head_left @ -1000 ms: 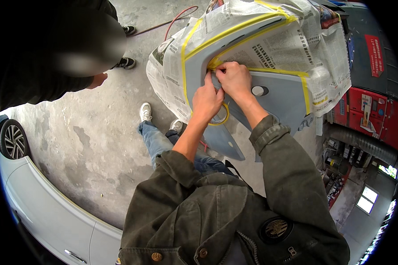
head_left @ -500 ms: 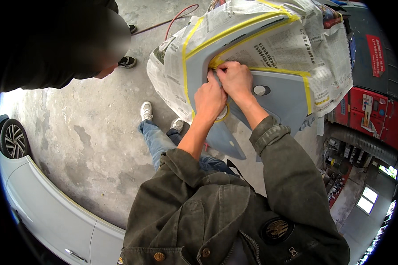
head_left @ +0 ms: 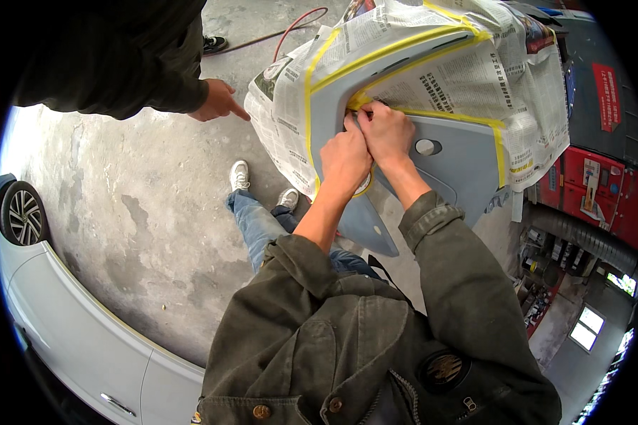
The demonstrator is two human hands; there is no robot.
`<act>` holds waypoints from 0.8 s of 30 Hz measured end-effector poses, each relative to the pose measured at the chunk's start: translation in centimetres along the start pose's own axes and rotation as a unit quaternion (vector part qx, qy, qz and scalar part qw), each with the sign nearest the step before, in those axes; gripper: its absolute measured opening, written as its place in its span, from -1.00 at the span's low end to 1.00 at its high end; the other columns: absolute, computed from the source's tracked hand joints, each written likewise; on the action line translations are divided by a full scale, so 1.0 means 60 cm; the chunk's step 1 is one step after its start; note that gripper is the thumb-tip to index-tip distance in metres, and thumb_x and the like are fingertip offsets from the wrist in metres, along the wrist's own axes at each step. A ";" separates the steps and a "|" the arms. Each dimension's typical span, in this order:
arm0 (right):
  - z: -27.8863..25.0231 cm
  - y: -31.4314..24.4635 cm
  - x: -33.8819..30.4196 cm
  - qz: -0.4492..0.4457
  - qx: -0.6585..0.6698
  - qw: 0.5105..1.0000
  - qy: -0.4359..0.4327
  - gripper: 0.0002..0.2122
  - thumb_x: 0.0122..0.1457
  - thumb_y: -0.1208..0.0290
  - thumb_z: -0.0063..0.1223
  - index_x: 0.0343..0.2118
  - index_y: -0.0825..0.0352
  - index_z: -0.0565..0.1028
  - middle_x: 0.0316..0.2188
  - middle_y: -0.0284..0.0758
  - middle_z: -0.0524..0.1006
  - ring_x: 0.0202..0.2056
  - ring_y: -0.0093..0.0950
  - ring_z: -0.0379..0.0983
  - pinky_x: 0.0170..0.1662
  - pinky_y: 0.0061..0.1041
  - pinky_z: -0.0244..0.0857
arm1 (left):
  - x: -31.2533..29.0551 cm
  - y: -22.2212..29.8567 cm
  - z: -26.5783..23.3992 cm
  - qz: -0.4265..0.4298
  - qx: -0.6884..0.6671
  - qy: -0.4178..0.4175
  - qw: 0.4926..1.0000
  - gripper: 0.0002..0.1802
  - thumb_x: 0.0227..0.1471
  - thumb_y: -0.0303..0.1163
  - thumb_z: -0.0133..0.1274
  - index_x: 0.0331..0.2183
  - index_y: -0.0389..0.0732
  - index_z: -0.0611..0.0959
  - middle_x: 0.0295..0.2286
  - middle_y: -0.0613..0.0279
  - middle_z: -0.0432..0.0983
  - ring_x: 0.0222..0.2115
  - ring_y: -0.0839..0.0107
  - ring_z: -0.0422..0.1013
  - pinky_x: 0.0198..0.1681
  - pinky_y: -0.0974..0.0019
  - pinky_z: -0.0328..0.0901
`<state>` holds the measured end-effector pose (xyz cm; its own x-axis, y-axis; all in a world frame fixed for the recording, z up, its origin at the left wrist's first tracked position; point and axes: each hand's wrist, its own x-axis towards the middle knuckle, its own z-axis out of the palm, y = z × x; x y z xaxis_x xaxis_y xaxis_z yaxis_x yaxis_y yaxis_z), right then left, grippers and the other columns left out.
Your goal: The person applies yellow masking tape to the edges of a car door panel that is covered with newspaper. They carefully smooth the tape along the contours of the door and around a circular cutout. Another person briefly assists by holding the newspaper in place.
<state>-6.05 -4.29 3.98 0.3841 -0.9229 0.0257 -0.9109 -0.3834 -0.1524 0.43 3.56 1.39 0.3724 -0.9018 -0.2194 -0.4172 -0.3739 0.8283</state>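
Note:
A grey car-body panel [head_left: 461, 152] stands in front of me, partly covered with newspaper [head_left: 439, 85] held by yellow masking tape [head_left: 446, 115]. Both my hands meet at the panel's inner corner, where strips of tape come together. My right hand [head_left: 388, 133] is closed, its fingertips pinched on the tape at that corner. Just below and left of it, my left hand [head_left: 344, 159] is curled shut against the right one. Whatever its fingertips hold is hidden between the two hands. A whitish round spot [head_left: 425, 146] shows in a panel hole beside my right hand.
At the upper left, another person's hand [head_left: 218, 101] points toward the newspaper. A red hose [head_left: 290, 34] crosses the concrete floor [head_left: 156, 156] behind the panel. A white car [head_left: 85, 322] stands at the lower left. Red equipment [head_left: 624, 205] and cluttered shelves [head_left: 546, 258] line the right.
The other person's arm has come forward, its index finger now stretched toward the newspaper. My hands stay at the same corner, drawn slightly closer together. The whole view has shifted a little.

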 end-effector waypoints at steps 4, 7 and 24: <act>-0.001 -0.005 0.003 0.011 -0.012 1.000 -0.009 -0.80 0.08 0.17 0.16 -0.35 0.13 0.70 -0.46 -0.27 0.66 -0.41 -0.18 0.61 -0.29 -0.22 0.46 | 0.001 0.004 -0.007 -0.004 -0.001 -0.003 1.000 -0.41 0.06 -0.31 -0.01 0.06 -0.47 0.33 -0.47 -0.28 0.59 -0.41 -0.27 0.53 -0.31 -0.19 0.39; 0.001 -0.005 0.006 0.010 -0.022 1.000 -0.009 -0.81 0.09 0.17 0.15 -0.37 0.13 0.69 -0.47 -0.23 0.66 -0.41 -0.17 0.62 -0.29 -0.19 0.48 | 0.002 0.006 -0.010 -0.004 -0.003 -0.002 1.000 -0.44 0.06 -0.32 -0.02 0.03 -0.47 0.35 -0.47 -0.29 0.59 -0.40 -0.27 0.53 -0.30 -0.19 0.39; -0.016 -0.038 0.022 0.036 -0.104 0.992 -0.065 -0.77 0.12 0.18 0.14 -0.42 0.24 0.65 -0.42 -0.16 0.66 -0.35 -0.15 0.64 -0.28 -0.19 0.51 | 0.007 -0.007 -0.014 0.003 -0.014 -0.004 1.000 -0.52 0.06 -0.30 -0.03 -0.04 -0.43 0.45 -0.42 -0.30 0.59 -0.34 -0.29 0.52 -0.25 -0.20 0.38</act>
<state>-3.60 -4.69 5.29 0.3202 -0.9411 -0.1085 -0.9429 -0.3277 0.0593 1.43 3.50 1.38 0.3629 -0.9059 -0.2183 -0.3964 -0.3622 0.8436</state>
